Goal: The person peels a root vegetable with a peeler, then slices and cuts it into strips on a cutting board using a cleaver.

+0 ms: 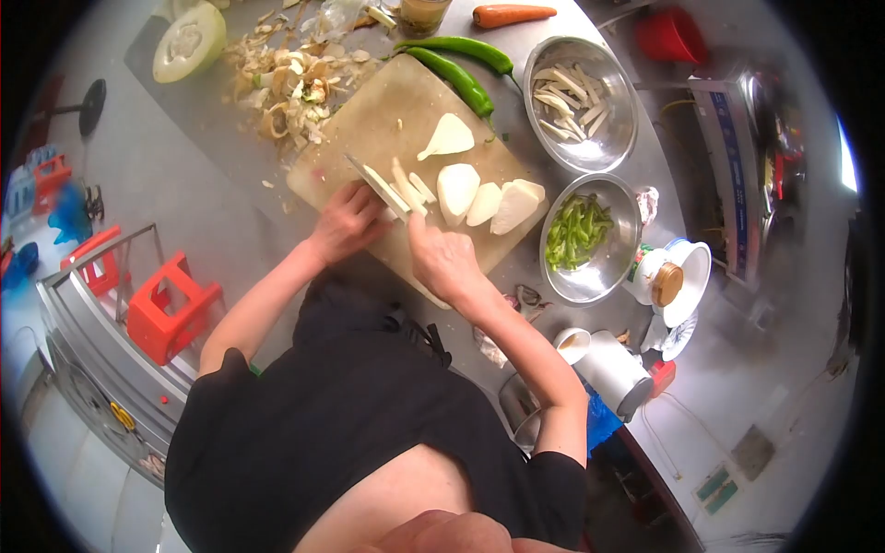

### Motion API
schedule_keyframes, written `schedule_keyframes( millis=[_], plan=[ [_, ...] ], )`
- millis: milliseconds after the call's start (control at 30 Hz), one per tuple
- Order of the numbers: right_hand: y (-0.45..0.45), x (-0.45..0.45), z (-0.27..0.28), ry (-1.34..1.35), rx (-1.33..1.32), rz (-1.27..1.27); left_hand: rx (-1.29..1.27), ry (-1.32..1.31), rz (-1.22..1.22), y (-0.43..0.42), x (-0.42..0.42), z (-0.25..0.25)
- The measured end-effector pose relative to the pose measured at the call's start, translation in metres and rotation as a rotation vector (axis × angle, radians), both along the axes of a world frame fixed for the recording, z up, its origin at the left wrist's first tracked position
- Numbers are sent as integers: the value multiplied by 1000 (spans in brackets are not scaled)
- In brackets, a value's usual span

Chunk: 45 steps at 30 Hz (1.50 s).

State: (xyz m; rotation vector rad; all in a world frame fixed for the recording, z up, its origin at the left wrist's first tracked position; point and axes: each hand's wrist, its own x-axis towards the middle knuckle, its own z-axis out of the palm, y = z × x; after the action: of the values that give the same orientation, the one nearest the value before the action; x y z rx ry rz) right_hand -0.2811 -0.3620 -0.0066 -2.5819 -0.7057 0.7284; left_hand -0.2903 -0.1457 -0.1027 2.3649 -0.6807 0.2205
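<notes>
My right hand point(444, 258) grips a kitchen knife point(376, 187), its blade pointing up and left over the wooden cutting board point(355, 120). My left hand point(348, 224) is at the board's near-left edge, fingers curled close beside the blade; what lies under them is hidden. Pale strips point(419, 189) of peeled white vegetable lie just right of the blade. Farther right on the board are a thick white chunk point(456, 192), a smaller piece point(483, 205) and another chunk point(518, 205). A flat white piece point(449, 135) lies above them.
Green peppers point(458, 78) cross the board's far corner, near a carrot point(513, 15). On the right stand metal bowls of white strips point(572, 101) and green pepper strips point(579, 230). Peelings point(293, 88) and a cut pale gourd point(190, 42) lie at the far left.
</notes>
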Motion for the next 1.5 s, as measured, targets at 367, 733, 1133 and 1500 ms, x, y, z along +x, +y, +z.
schedule_keyframes(
  millis=[367,733,1133,1500],
  plan=[
    [7,22,-38,-39,75,-69,-39,-12,-64,2,4,1],
    [7,2,-48,-157,40,-14,-61,-53,-14,-1,1,3],
    [-1,-15,-17,-49,-19,-6,-86,-103,45,-6,1,5],
    [-2,1,-9,-41,86,16,-64,-53,52,-6,-5,8]
  ],
)
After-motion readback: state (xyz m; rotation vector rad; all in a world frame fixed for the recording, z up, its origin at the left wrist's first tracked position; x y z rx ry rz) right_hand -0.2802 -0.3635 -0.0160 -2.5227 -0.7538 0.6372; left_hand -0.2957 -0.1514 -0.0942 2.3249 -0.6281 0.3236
